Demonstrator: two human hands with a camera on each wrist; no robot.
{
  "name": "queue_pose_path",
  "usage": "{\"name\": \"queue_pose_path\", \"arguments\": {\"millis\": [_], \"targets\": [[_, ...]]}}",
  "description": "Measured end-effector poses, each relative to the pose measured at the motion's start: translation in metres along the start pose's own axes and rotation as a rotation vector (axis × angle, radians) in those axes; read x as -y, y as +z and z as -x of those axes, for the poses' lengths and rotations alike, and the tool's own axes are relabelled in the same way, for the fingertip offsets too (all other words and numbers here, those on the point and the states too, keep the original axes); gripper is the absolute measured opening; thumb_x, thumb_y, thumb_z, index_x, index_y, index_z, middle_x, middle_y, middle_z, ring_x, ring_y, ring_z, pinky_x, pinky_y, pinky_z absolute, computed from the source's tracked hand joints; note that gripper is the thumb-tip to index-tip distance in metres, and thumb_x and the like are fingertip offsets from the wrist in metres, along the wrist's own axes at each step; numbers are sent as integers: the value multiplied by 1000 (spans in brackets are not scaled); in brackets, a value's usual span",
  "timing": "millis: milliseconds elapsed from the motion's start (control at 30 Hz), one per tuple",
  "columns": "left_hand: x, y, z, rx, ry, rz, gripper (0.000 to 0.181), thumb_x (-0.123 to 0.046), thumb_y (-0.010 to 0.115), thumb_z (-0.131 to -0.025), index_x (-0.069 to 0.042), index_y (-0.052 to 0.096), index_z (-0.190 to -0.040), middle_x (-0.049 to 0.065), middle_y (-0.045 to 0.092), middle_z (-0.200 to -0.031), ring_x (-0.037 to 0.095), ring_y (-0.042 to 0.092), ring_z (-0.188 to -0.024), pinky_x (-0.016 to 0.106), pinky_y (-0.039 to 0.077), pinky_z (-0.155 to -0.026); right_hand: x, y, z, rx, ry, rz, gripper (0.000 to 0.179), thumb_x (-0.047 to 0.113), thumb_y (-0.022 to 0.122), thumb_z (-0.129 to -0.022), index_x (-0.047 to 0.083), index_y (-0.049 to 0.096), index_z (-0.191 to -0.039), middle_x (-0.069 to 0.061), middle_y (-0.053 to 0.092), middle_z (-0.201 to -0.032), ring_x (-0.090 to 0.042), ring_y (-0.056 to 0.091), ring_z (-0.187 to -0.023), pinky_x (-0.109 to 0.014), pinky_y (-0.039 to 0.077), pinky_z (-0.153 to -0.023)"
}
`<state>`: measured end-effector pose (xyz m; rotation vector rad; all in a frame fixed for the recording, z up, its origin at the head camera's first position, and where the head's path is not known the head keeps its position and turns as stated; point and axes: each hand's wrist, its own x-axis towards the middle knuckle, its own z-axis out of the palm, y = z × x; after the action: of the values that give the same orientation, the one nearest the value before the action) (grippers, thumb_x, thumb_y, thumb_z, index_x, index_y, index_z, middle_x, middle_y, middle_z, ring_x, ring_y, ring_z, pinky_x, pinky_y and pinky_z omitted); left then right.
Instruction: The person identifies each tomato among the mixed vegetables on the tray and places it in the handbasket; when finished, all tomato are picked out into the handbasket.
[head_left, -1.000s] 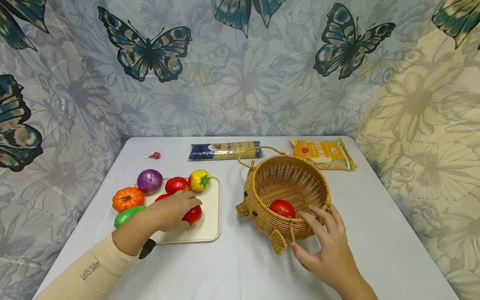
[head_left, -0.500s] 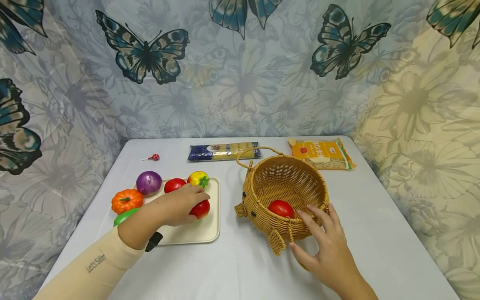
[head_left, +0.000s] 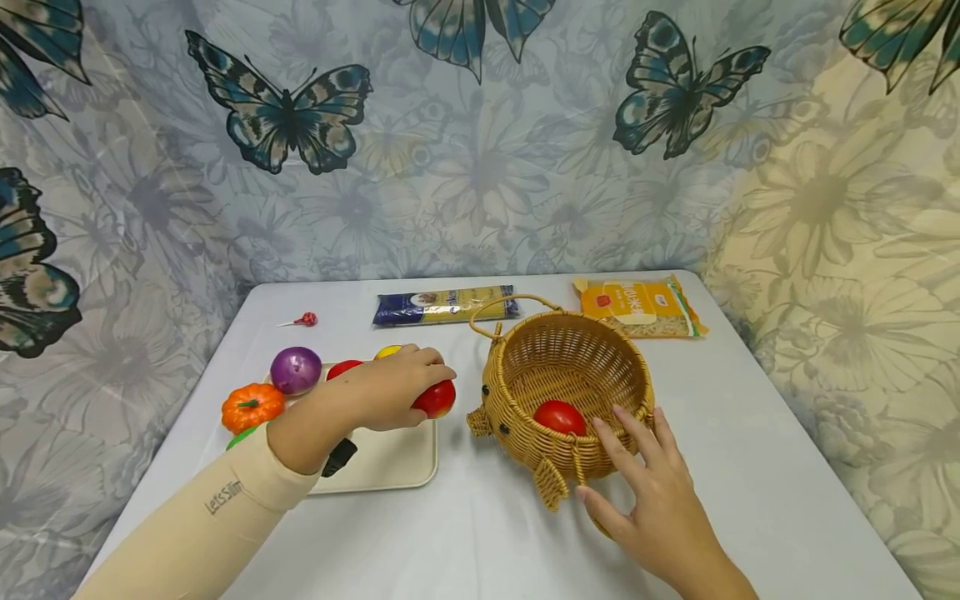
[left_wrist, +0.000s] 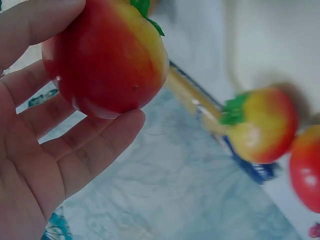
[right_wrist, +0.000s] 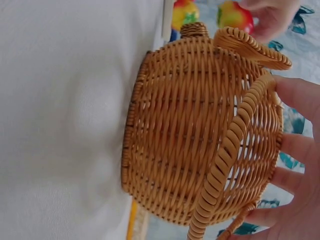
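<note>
Butterfly-and-flower wall covering (head_left: pixel 487 183), white-covered table (head_left: pixel 487 542), yellowish tint (head_left: pixel 847 208) at right

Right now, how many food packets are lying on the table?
2: a blue-and-gold packet near the far edge of the table, behind the basket toward the left, and an orange packet behind it toward the right. Others could be hidden behind the basket.

Head view: bright, even, mostly sharp; butterfly backdrop (head_left: pixel 487 167) goes warm yellow at right, cool grey-blue elsewhere. Left wrist: dimmer, hazy; yellow-red fruit (left_wrist: pixel 265 125) blurred, small glint on held red fruit (left_wrist: pixel 105 62). Right wrist: soft shadow across white tablecloth (right_wrist: pixel 50 150).
</note>
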<state>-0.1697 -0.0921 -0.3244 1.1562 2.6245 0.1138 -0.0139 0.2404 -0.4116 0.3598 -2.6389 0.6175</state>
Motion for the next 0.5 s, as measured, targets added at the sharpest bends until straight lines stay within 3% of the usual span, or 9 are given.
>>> {"name": "queue_pose_path", "arguments": {"millis": [333, 500], "targets": [[-21, -29, -22, -56, 108, -20, 54, -14, 77, -90, -14, 58, -140, 8, 57, -135, 28, 52, -121, 40, 56, -96, 1, 0, 0, -2, -3, 8, 83, 34, 88, -75, 15, 55, -149, -16, 41, -159, -56, 16, -150, -84, 29, -102], [-30, -40, -30, -62, 121, -38, 54, -16, 77, -90, -16, 58, -141, 7, 56, -138, 27, 51, -125, 41, 56, -97, 2, -1, 0, -20, -17, 9, 83, 33, 89, -74, 14, 56, -148, -15, 41, -159, -56, 17, -150, -83, 28, -104]]}}
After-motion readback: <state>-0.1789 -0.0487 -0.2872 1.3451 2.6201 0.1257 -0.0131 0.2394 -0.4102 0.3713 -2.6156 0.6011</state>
